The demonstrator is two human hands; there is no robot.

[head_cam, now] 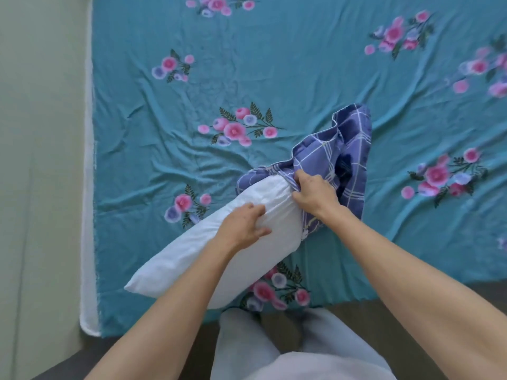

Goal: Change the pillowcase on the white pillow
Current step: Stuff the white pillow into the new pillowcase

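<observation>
A white pillow (192, 259) lies slanted on the bed, its near end pointing lower left. Only its far end sits inside a blue checked pillowcase (348, 149), which is bunched up and trails away to the upper right. My left hand (242, 224) grips the top of the bare pillow, fingers curled into the white fabric. My right hand (315, 194) pinches the gathered edge of the pillowcase where it meets the pillow.
The bed is spread with a teal sheet (274, 64) printed with pink and lilac flowers. A white mattress edge (89, 187) and a pale wall run along the left. My legs in light trousers (274, 349) stand at the bed's near edge.
</observation>
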